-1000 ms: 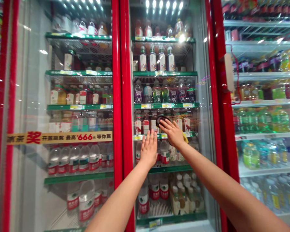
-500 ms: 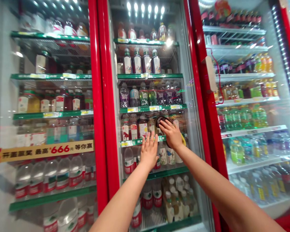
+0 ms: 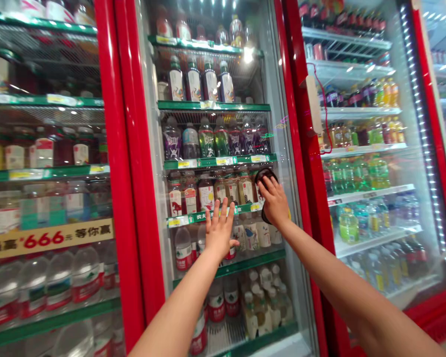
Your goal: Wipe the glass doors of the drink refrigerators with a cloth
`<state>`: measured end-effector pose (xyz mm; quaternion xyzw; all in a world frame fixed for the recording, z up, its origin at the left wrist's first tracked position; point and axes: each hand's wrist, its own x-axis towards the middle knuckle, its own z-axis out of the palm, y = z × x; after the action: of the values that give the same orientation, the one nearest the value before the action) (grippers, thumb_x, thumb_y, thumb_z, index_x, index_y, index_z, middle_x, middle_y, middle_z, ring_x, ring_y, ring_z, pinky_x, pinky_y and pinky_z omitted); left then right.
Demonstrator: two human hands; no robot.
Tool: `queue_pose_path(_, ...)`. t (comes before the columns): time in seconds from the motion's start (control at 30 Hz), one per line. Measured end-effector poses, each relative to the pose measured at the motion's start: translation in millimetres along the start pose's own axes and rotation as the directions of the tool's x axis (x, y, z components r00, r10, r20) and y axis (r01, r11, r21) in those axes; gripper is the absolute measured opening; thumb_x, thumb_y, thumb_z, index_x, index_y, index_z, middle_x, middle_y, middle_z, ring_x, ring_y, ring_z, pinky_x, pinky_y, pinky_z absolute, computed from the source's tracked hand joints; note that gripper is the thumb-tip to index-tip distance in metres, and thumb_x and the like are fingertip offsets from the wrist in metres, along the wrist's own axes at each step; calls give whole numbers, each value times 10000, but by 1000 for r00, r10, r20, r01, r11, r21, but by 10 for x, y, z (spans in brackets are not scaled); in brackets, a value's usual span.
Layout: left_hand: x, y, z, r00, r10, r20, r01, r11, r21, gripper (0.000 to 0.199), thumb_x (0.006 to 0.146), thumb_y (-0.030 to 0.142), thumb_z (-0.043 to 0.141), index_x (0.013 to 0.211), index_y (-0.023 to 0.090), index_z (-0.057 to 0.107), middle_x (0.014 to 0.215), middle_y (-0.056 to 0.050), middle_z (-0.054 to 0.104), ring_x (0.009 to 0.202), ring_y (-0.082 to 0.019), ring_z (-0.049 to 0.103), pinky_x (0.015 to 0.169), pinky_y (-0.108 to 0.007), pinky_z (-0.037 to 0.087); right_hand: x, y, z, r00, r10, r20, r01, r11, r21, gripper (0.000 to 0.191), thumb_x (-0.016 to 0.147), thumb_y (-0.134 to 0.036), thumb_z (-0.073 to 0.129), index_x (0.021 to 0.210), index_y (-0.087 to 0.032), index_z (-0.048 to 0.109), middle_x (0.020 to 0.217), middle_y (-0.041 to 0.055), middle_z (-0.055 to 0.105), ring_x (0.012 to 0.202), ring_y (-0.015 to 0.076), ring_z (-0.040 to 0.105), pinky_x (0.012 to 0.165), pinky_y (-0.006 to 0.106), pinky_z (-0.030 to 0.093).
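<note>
My left hand (image 3: 220, 233) is spread with its palm toward the glass door (image 3: 282, 148) of the middle drinks cooler. Its fingers overlap the view of a green shelf edge (image 3: 202, 216). Further right, my right hand (image 3: 277, 203) presses a black pad (image 3: 266, 174) with a bit of yellow at its edge against the same door. The palm covers most of the pad, so its exact kind cannot be made out. Behind the glass stand bottles with white labels (image 3: 206, 191) and, one shelf higher, purple and green drink bottles (image 3: 207, 139).
Red frames (image 3: 128, 148) border the doors. A left cooler holds water bottles (image 3: 59, 277) behind a gold promotional strip (image 3: 48, 238). The right cooler shows several shelves of soft drinks (image 3: 379, 171). A red cord (image 3: 325, 106) hangs by a pale handle piece (image 3: 312, 106).
My right hand has slid the pad to the right across the glass, toward the door's right frame. My left hand stays spread in nearly the same place. The view has turned right.
</note>
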<state>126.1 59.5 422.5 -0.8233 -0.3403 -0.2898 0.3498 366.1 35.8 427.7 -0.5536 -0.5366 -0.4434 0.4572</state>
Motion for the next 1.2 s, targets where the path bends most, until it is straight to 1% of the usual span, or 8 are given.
queue_pose_path(0.13, 24, 3, 12, 1000, -3, 2, 3, 1000, 3, 1411, 557, 492, 935, 1615, 208, 47, 1674, -137, 38, 1535, -330, -104, 1232, -608, 22, -237, 348, -24, 978, 157, -136, -159, 987, -2, 775, 814, -25, 406, 1562, -224, 362, 1615, 100, 364, 1521, 312, 241, 1174, 583, 341)
queue_pose_path(0.23, 41, -5, 17, 1000, 6, -3, -6, 1000, -8, 1405, 556, 484, 937, 1614, 200, 57, 1674, -141, 48, 1538, -333, -91, 1228, -611, 9, -405, 422, -39, 990, 113, -90, -116, 993, -32, 756, 826, -24, 398, 1557, -212, 372, 1599, 104, 391, 1524, 297, 233, 1174, 539, 361)
queue_pose_path(0.33, 59, -26, 23, 1000, 18, -14, -18, 1000, -13, 1380, 568, 496, 929, 1612, 196, 78, 1669, -151, 48, 1539, -342, -86, 1220, -625, 2, -157, 552, -107, 999, 47, 7, -47, 996, -73, 709, 844, -19, 379, 1513, -243, 451, 1588, 68, 418, 1513, 274, 263, 1185, 518, 344)
queue_pose_path(0.47, 79, -63, 45, 1000, 28, -7, -28, 999, -21, 1374, 562, 526, 923, 1611, 189, 101, 1668, -156, 52, 1540, -364, -70, 1211, -636, -15, 143, 921, -197, 985, 162, -51, -167, 981, -101, 684, 837, -17, 367, 1477, -218, 500, 1581, 96, 425, 1494, 299, 295, 1174, 564, 331)
queue_pose_path(0.7, 82, -114, 109, 997, 52, -53, -54, 998, -23, 1349, 605, 589, 878, 1608, 209, 60, 1668, -167, 59, 1544, -383, -38, 1206, -657, 4, -694, 1299, -34, 975, 157, -158, -156, 988, 19, 673, 863, -55, 361, 1507, -223, 458, 1537, 138, 462, 1412, 274, 422, 1116, 506, 422)
queue_pose_path(0.9, 94, -149, 158, 997, 53, -51, -56, 997, -48, 1400, 529, 613, 904, 1600, 226, 90, 1669, -164, 73, 1546, -398, -15, 1205, -658, -9, 341, 1433, -99, 973, 137, -184, -122, 988, 94, 607, 865, -53, 370, 1423, -187, 567, 1552, 127, 456, 1416, 275, 422, 1170, 484, 365)
queue_pose_path(0.97, 94, -151, 168, 997, 53, -61, -56, 997, -46, 1421, 515, 617, 908, 1599, 227, 77, 1668, -168, 72, 1545, -405, -9, 1205, -660, -11, 434, 1424, -104, 969, 137, -204, -115, 987, 116, 597, 866, -53, 387, 1414, -193, 580, 1559, 115, 452, 1432, 276, 407, 1187, 485, 347)
queue_pose_path(1.2, 75, -138, 172, 994, 64, -88, -66, 998, -24, 1404, 560, 642, 877, 1600, 232, 27, 1668, -173, 66, 1543, -417, 27, 1211, -661, 25, -284, 1338, -44, 983, 26, -182, -3, 992, 127, 549, 900, -69, 417, 1372, -266, 613, 1520, 67, 512, 1467, 252, 371, 1163, 510, 406)
